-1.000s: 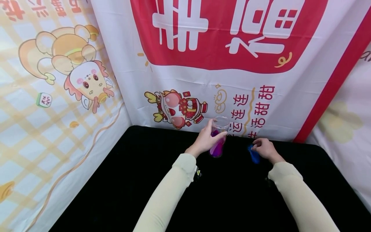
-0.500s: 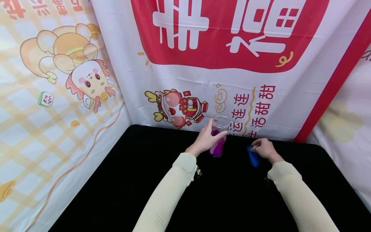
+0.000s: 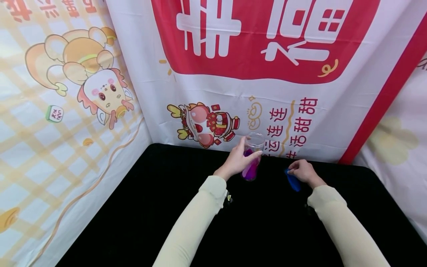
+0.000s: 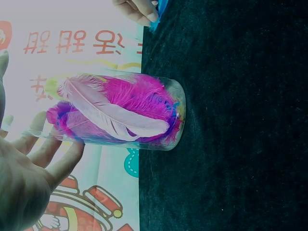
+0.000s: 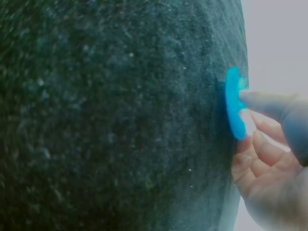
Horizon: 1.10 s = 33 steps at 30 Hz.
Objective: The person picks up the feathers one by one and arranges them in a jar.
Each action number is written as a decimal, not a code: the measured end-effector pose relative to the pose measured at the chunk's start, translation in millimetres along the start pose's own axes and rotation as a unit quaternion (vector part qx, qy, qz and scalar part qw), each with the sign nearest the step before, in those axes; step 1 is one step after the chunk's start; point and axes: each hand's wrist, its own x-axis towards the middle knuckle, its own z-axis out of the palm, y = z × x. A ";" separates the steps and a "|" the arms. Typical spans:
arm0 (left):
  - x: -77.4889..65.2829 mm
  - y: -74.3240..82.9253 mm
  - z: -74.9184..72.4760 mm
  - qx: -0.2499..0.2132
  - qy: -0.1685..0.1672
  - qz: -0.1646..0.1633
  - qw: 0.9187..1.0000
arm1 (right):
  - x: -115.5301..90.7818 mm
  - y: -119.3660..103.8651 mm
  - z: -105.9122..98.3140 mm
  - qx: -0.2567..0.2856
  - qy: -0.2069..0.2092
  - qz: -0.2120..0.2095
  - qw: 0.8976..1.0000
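Note:
A clear cylindrical jar (image 4: 179, 113) stands upright near the back of the black table. Several feathers (image 4: 113, 108) fill it, mostly magenta, purple and pale pink, with some blue and yellow-green. My left hand (image 3: 235, 159) holds the jar's upper part from the left, thumb and fingers on opposite sides; the left wrist view shows its fingers along the wall. To the right of the jar, my right hand (image 3: 304, 172) pinches a blue feather (image 3: 294, 183) between thumb and fingertips. In the right wrist view this feather (image 5: 233, 107) appears as a curved bright blue strip close to the cloth.
The table (image 3: 160, 207) has a black cloth and rounded back corners. Right behind the jar hangs a white and red printed curtain (image 3: 213, 89). A checked, printed curtain (image 3: 66, 148) runs along the left side, and a pale one (image 3: 397, 148) along the right.
The blue feather has swung in my right fingers, its lower end now reaching further down and to the right. My left hand and the jar stay in place.

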 end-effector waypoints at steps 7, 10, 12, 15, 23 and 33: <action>0.1 0.3 0.5 0.008 0.005 0.005 1.000 | 0.6 -0.1 0.5 0.010 -0.017 0.010 1.000; -0.4 0.4 0.7 0.005 0.002 0.002 1.000 | 0.0 -0.2 -0.8 0.026 -0.024 0.013 0.999; -0.7 0.3 0.6 0.003 0.000 0.001 1.000 | -1.2 -0.8 -2.7 0.040 -0.026 0.016 0.999; -0.6 -0.2 0.4 0.000 0.001 0.003 1.000 | -3.3 -2.2 -6.2 0.061 -0.020 0.020 0.998; -0.1 -2.0 -0.8 -0.010 0.001 0.009 1.000 | -3.9 -5.2 -12.9 0.116 -0.017 0.026 0.993; -1.8 0.7 -0.8 -0.011 -0.001 0.000 1.000 | -11.7 -27.8 -25.3 0.156 -0.007 0.031 0.987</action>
